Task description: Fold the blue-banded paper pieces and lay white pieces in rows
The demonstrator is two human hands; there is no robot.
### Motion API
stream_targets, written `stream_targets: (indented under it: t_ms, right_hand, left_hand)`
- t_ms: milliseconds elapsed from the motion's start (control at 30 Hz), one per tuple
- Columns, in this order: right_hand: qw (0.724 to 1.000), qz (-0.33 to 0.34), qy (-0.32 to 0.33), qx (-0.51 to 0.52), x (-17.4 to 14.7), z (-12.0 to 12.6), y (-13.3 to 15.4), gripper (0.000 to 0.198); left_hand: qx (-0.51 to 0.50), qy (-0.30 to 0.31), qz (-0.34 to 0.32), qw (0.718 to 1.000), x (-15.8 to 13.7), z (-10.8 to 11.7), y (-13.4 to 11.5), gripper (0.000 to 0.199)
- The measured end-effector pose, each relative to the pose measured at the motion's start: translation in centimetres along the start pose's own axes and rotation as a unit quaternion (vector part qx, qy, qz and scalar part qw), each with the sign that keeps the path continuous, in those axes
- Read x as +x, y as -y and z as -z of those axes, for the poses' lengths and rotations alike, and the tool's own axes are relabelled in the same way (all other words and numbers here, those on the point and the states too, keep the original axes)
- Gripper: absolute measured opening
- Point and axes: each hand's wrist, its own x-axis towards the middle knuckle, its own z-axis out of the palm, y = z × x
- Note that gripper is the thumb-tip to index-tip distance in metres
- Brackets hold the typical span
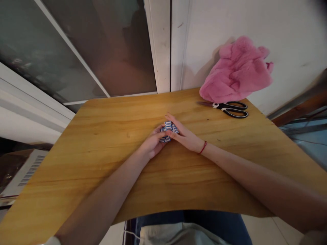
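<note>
I see one small blue-white folded paper [168, 131] mid table [102, 143], pattern unreadable, no legible text; left hand [152, 142] and right hand [186, 135] both pinch it. One scissors [228, 108], one pink fur [236, 73] at far edge

Bare table [107, 136] lies open left of both hands; scissors [230, 109] and pink fur [236, 73] block far right.
</note>
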Motion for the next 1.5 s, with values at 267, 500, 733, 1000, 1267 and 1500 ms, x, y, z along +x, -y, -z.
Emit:
stream_targets:
  t_ms: [267,500,733,1000,1267,1500]
  right_hand:
    - [0.99,0.071,-0.003,-0.121,0.0,0.0,-0.3,0.095]
    - [0.972,0.056,0.015,-0.226,0.1,-0.5,-0.2,0.089]
    - [0.982,0.086,0.008,-0.17,-0.1,-0.1,0.5,0.066]
    - [0.98,0.078,-0.028,-0.18,0.1,-0.4,0.1,0.075]
    - [0.992,0.052,-0.035,-0.114,0.0,0.3,-0.5,0.064]
    - [0.998,0.035,0.015,-0.045,0.3,0.7,-0.2,0.062]
  left_hand:
    - [0.034,-0.022,0.005,0.999,-0.5,-0.6,-0.4,0.028]
    - [0.034,-0.011,-0.006,0.999,-0.8,-0.8,0.2,0.037]
    - [0.009,-0.008,-0.004,1.0,-0.6,-0.7,0.2,0.03]
    - [0.016,-0.014,0.018,1.0,-1.1,-1.4,0.2,0.036]
    - [-0.004,0.011,0.005,1.0,-0.5,-0.7,-0.1,0.029]
    - [0.001,0.023,0.011,1.0,-0.5,-0.7,-0.4,0.021]
